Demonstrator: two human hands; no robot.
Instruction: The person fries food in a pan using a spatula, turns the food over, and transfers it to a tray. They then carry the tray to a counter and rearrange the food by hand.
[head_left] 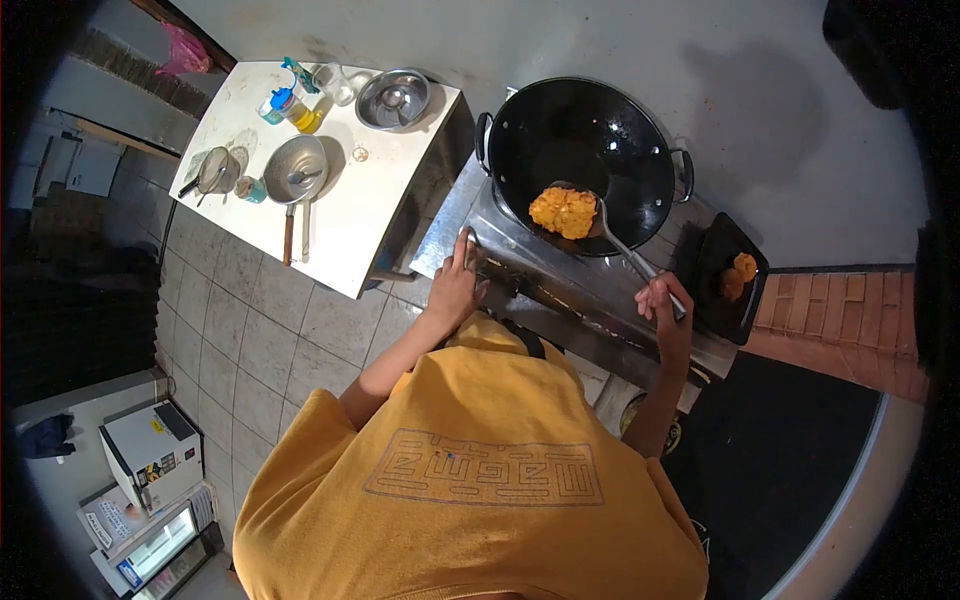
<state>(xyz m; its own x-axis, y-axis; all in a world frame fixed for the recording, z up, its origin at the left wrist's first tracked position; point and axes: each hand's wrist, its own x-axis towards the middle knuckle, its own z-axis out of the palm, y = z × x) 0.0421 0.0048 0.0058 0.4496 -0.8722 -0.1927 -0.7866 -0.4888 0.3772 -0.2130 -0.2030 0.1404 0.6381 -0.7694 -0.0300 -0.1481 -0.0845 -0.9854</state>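
My right hand (664, 297) is closed around the handle of a metal ladle (625, 250). The ladle's head is at the near side of a large black wok (600, 115), with an orange-brown fried piece of food (564, 212) on it. The wok has two side handles and stands on a metal stove (515, 237). My left hand (457, 286) is by the stove's left front edge, fingers extended and apart, holding nothing.
Right of the wok, a black tray (716, 281) holds fried pieces (738, 272). On the left, a white table (345, 230) bears a metal bowl (393, 98), a saucepan (296, 168), a strainer (216, 170) and an oil bottle (299, 113). A wall stands behind the wok.
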